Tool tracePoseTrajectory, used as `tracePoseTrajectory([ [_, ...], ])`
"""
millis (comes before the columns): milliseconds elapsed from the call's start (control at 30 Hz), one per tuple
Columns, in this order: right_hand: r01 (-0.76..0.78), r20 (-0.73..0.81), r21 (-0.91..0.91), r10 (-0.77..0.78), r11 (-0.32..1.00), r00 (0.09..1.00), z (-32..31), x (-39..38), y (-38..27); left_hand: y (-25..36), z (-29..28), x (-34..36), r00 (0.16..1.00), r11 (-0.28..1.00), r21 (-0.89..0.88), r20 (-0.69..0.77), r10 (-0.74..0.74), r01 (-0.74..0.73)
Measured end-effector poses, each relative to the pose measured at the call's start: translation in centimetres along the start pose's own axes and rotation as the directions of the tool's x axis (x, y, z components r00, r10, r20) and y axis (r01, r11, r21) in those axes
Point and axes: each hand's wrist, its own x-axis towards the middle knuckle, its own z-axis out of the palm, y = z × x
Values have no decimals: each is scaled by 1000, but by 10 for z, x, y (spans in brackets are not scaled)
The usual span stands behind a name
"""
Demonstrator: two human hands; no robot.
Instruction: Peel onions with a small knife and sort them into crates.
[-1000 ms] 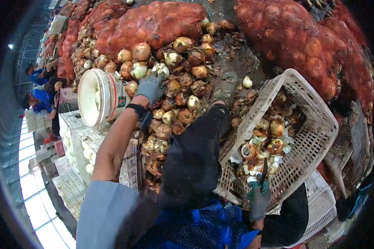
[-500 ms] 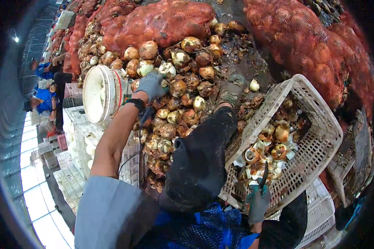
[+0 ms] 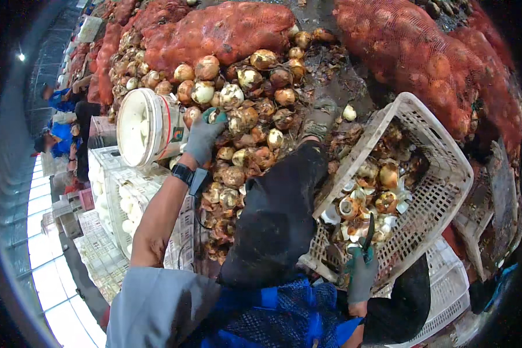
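Note:
My left hand (image 3: 204,138), in a grey glove with green on the palm side, is above the pile of unpeeled onions (image 3: 233,176), beside a white bucket (image 3: 167,124). Its fingers are curled around what looks like a small onion (image 3: 214,118), mostly hidden by the glove. My gloved right hand (image 3: 362,275) grips a knife (image 3: 370,233) with a short, dark, curved blade pointing up. That hand is at the near side of a tilted white plastic crate (image 3: 432,214), which holds onion skins and cut pieces (image 3: 362,204).
Red mesh sacks of onions (image 3: 220,32) lie at the back and right. Crates of peeled white onions (image 3: 116,214) stand to the left, where other people (image 3: 61,142) sit. My knee and boot (image 3: 320,119) are between the pile and the tilted crate.
My left hand has drawn back slightly toward me and left, turning so its green palm side shows, with its fingers curled. My right hand still holds the knife in nearly the same place.

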Motion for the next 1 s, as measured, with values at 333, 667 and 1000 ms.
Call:
tracePoseTrajectory([
  [333,465,-19,-264,-487,845,873,-22,-41,-165,220,-33,-3,948,933,-318,206,241,-168],
  [667,771,-226,-315,-833,553,505,-8,-75,-216,397,-30,-129,784,842,-362,341,518,-399],
  [1000,389,70,399,-450,831,890,-77,-88,-123,363,45,-205,677,872,-490,637,370,-15],
])
